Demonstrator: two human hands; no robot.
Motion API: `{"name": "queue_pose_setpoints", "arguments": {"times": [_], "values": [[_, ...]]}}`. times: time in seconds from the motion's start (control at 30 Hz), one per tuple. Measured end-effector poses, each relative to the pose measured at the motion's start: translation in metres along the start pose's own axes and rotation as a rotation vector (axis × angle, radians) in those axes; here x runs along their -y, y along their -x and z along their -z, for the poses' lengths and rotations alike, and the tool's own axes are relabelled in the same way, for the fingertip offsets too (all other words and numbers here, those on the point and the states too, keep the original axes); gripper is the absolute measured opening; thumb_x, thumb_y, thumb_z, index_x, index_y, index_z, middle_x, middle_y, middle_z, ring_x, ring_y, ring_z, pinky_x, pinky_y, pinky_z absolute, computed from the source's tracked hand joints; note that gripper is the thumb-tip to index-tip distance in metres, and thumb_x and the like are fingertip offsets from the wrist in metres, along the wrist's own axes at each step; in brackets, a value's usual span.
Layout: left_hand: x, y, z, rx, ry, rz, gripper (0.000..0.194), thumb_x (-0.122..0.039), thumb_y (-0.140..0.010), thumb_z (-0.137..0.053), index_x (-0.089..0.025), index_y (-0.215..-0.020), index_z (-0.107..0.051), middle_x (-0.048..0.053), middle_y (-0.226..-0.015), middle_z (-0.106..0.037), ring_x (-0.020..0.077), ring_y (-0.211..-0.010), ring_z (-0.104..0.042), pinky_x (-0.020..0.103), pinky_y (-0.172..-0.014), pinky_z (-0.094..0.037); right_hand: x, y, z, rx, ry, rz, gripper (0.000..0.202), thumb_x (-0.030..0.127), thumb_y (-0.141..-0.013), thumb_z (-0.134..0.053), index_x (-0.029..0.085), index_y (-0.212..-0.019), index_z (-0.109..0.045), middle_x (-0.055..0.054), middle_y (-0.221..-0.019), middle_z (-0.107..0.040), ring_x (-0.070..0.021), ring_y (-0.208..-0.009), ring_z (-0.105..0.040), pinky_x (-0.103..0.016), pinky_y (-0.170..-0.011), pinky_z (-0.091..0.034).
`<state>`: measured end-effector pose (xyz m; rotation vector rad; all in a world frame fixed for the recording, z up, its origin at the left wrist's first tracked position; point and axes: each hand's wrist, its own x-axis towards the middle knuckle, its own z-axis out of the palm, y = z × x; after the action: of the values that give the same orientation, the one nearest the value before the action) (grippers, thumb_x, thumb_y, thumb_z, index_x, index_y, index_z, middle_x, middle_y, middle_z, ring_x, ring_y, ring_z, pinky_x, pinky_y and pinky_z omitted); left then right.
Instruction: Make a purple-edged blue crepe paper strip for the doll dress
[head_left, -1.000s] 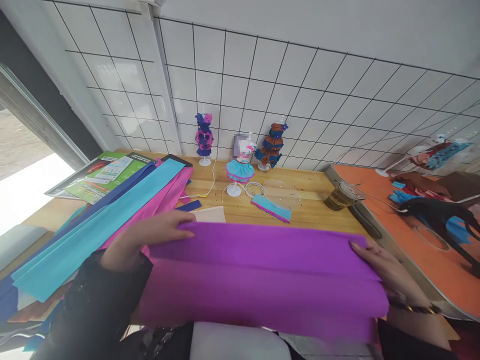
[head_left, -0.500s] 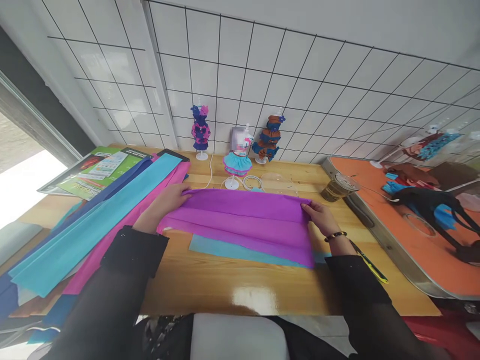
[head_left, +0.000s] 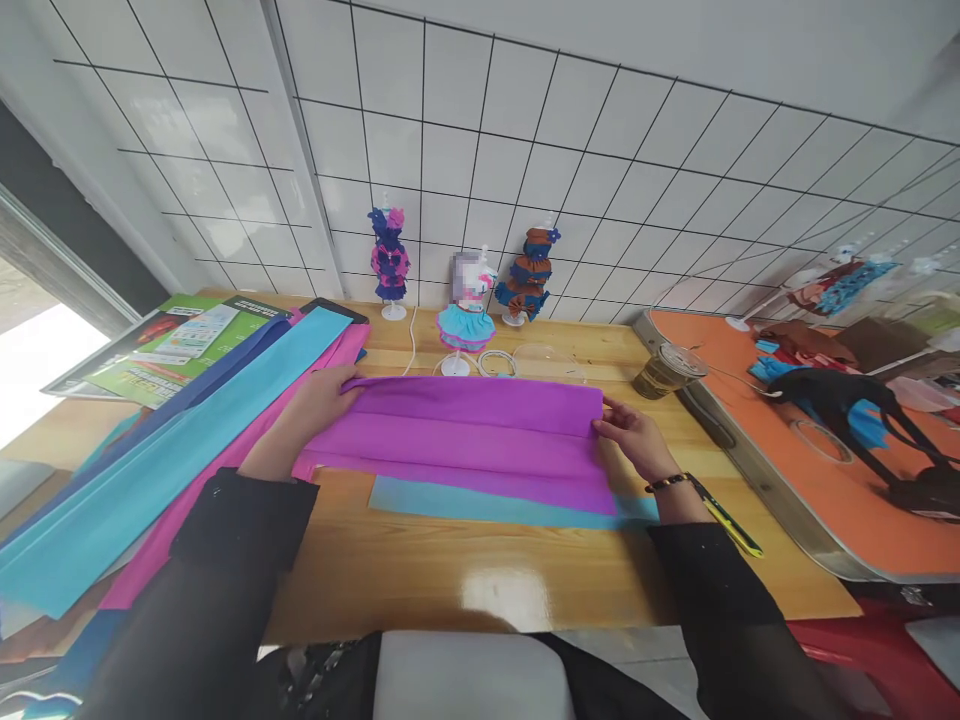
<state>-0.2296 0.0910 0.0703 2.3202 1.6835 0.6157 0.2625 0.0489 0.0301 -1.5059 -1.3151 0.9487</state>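
Observation:
A folded purple sheet [head_left: 465, 440] stretches between my two hands over the wooden table [head_left: 375, 580]. My left hand [head_left: 330, 395] pinches its upper left corner. At its right edge, the fingers of my right hand [head_left: 626, 430] are closed on the sheet, a little below the upper corner. Beneath the purple sheet lies a light blue sheet [head_left: 405, 500], showing along the lower edge. A bead bracelet circles my right wrist. Just right of that wrist rests a yellow and black cutter [head_left: 731, 525].
Long blue and pink sheets and green printed papers [head_left: 161, 345] lie at the left. Three small dressed stands [head_left: 465, 325] line the wall. A lidded cup [head_left: 667, 370] stands at the back right, beside an orange table [head_left: 772, 450] holding a black bag [head_left: 832, 400].
My right hand has slid slightly down the sheet's right edge. The purple sheet's lower right corner has shifted up, and more light blue shows at the right. The view has shifted slightly.

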Motion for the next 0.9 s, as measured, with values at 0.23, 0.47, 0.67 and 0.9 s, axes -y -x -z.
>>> {"name": "queue_pose_setpoints", "arguments": {"times": [0.23, 0.47, 0.67, 0.9], "values": [[-0.002, 0.032, 0.009, 0.006, -0.017, -0.120, 0.019, -0.016, -0.069, -0.045, -0.022, -0.083, -0.056, 0.002, -0.093, -0.063, 0.0192, -0.093, -0.054, 0.028, -0.081, -0.039, -0.003, 0.027, 0.016, 0.056, 0.129, 0.053, 0.029, 0.041, -0.062, -0.069, 0.021, -0.083, -0.067, -0.003, -0.084, -0.068, -0.0196, -0.081, -0.061, -0.035, -0.081, -0.046], [0.007, 0.057, -0.013, 0.186, -0.100, -0.184, 0.020, -0.004, -0.062, -0.039, -0.020, -0.070, -0.050, 0.003, -0.084, -0.061, 0.0201, -0.084, -0.053, 0.034, -0.078, -0.038, -0.025, 0.040, 0.020, 0.136, 0.255, 0.160, 0.020, 0.039, -0.070, -0.059, 0.022, -0.067, -0.068, -0.007, -0.097, -0.064, -0.0208, -0.090, -0.059, -0.035, -0.082, -0.046], [0.004, 0.061, -0.012, 0.308, -0.078, -0.105, 0.018, -0.018, -0.063, -0.054, -0.023, -0.080, -0.058, 0.005, -0.108, -0.056, 0.0261, -0.108, -0.045, 0.036, -0.090, -0.035, -0.016, 0.040, 0.016, 0.174, 0.405, 0.126, 0.025, 0.040, -0.075, -0.052, 0.023, -0.085, -0.067, -0.005, -0.099, -0.065, -0.0202, -0.093, -0.059, -0.035, -0.087, -0.044], [0.001, 0.054, -0.001, 0.387, 0.062, 0.002, 0.044, -0.054, -0.059, -0.064, -0.027, -0.093, -0.062, 0.004, -0.126, -0.047, 0.0293, -0.119, -0.037, 0.037, -0.095, -0.034, -0.018, 0.029, 0.004, 0.256, 0.578, 0.085, 0.036, 0.043, -0.071, -0.058, 0.021, -0.098, -0.064, -0.008, -0.095, -0.064, -0.0225, -0.089, -0.057, -0.038, -0.081, -0.046]]}}
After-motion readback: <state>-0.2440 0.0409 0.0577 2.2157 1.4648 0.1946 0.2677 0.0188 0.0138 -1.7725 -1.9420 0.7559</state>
